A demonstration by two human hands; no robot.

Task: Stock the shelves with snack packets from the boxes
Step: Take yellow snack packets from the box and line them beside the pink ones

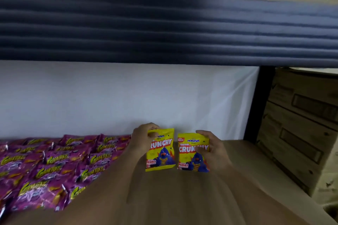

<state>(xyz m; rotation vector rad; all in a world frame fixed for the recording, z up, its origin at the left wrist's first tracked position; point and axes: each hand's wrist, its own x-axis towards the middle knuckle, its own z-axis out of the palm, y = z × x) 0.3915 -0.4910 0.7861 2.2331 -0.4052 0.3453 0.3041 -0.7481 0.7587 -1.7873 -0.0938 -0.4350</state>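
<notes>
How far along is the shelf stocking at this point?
Done: purple packets fill the shelf's left part. In hand: the left hand and right hand each grip a yellow packet, standing side by side. Left: bare shelf to their right. No boxes show.

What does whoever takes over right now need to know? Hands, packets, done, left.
Left hand: grips the top corner of the left yellow packet, upright near the back of the wooden shelf.
Right hand: grips the right yellow packet, upright beside the first, a small gap between them.
Done: purple packets fill the shelf's left part in rows.
Left: release both yellow packets, then build rows in the bare right part. Stacked cardboard boxes are at right; how much stock remains cannot be seen.
</notes>
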